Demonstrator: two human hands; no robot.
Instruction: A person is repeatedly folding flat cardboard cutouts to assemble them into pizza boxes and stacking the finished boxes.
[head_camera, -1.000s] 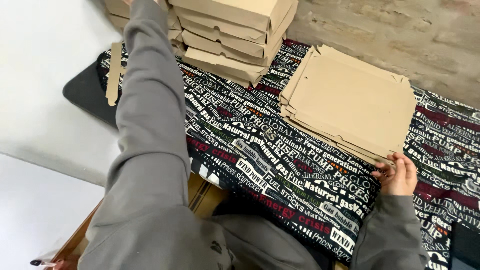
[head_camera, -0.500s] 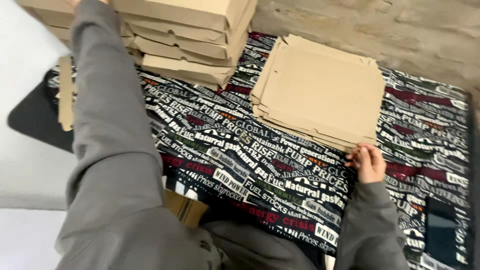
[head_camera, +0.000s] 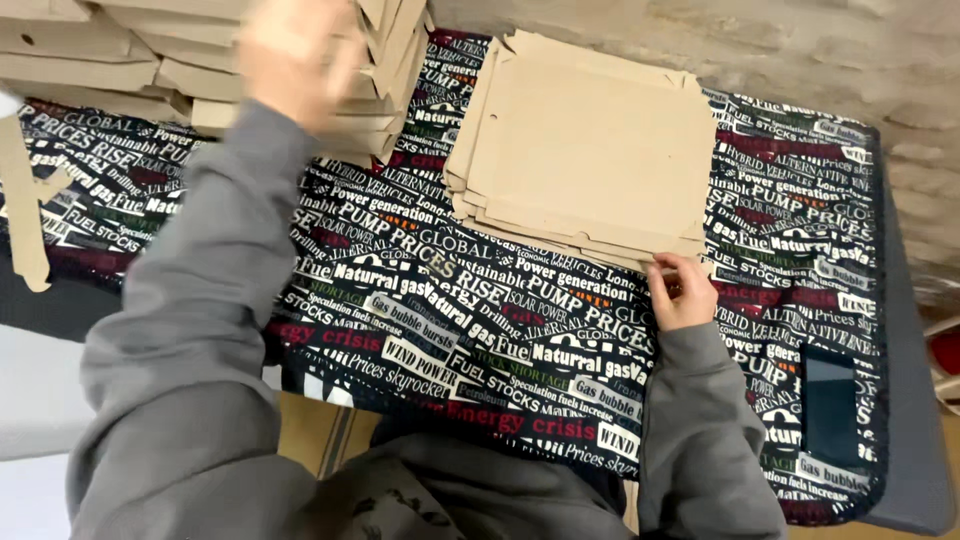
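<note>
My right hand sits at the near edge of the stack of flat cardboard blanks, fingers curled, fingertips pinching the lowest sheets' edge. The blanks are plain brown, square with notched flaps, stacked slightly askew, stretching away from those fingertips across the printed black tablecloth. My left hand is blurred, raised at the pile of folded cardboard boxes; I cannot tell how far its fingers are spread or whether they grip anything. The boxes are closed, so their contents are hidden. A loose cardboard strip lies well left of that hand.
</note>
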